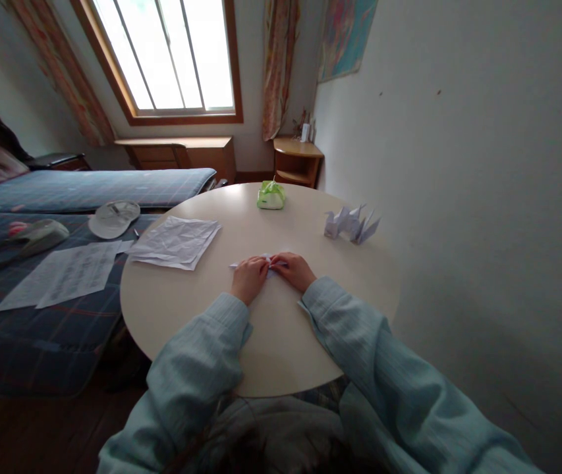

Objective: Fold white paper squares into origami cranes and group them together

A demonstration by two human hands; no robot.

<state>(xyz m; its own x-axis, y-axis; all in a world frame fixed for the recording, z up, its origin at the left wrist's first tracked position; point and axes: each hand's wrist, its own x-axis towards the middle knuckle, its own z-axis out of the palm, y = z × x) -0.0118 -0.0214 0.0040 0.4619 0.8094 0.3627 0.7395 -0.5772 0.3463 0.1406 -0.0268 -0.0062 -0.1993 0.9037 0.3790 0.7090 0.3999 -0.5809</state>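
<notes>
Both hands meet over a small piece of folded white paper [271, 272] near the middle of the round table [285, 336]. My left hand [250, 279] presses on it, fingers closed, and a thin pointed end of the paper sticks out to its left. My right hand [294, 270] pinches the paper from the other side, its fingertips close to those of the left. Much of the folded paper is hidden under the fingers. Beyond my right hand stand several folded paper cranes [351, 224].
Crumpled white sheets [176, 242] lie stacked at the table's left edge. A green tissue pack [271, 195] sits at the far side. Left of the table, a bed [63, 349] holds printed sheets [70, 273] and a white cap [113, 219]. A wall [483, 197] stands close on the right.
</notes>
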